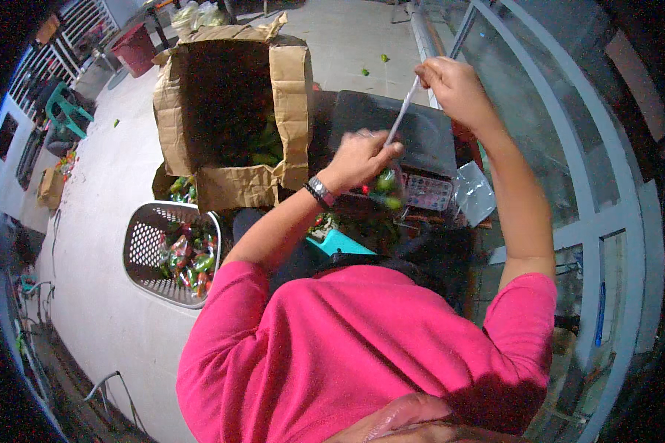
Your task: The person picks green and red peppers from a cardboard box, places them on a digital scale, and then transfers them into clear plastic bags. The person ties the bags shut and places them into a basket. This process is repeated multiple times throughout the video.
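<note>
Clear plastic: your left hand [358, 157] pinches a small bag of green peppers [386, 182] at its neck, above the dark scale [391, 122], while your right hand [454, 85], farther right, pulls its twisted top taut; judged the sealing step, wanting a knot next. Left stands a torn brown carton [288, 88]; nearer left, a white basket [144, 247] of filled bags.

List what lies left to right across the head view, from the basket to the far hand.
White plastic basket → torn cardboard box → left hand → small clear bag of peppers → right hand pulling the bag's twisted neck.
</note>
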{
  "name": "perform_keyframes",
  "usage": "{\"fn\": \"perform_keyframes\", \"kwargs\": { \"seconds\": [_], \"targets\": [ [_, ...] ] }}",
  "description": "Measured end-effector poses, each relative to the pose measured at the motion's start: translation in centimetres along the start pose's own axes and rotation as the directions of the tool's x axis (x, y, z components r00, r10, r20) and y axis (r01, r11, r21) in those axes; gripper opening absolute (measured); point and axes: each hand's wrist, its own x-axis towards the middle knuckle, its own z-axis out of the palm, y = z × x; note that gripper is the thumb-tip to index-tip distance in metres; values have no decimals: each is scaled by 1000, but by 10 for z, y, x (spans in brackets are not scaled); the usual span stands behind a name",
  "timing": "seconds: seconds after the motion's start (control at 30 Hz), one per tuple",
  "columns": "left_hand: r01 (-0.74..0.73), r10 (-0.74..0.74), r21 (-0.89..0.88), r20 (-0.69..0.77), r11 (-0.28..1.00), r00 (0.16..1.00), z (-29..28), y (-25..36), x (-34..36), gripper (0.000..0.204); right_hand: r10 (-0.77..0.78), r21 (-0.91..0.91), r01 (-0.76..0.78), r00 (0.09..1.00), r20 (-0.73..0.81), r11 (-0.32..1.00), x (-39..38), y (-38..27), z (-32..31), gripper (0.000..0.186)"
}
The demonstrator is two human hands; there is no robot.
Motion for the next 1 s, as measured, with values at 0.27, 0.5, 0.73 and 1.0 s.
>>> {"fn": "perform_keyframes", "kwargs": {
  "seconds": [0.27,0.5,0.73,1.0],
  "targets": [
    [-505,579,-313,217,804,786,91,48,-92,48,171,-29,-176,977,-128,984,30,25,18,29],
    [-327,275,-255,-218,910,936,1,29,-58,30,291,75,-283,946,-143,956,-1,22,-18,34],
    [-349,236,-152,-491,925,839,-32,28,-34,32,169,102,-165,985,-25,981,-23,-23,-22,21],
    [82,119,-832,175,549,977,-13,41,-30,16,338,353,-348,937,93,868,-38,-10,-25,26]
  ]
}}
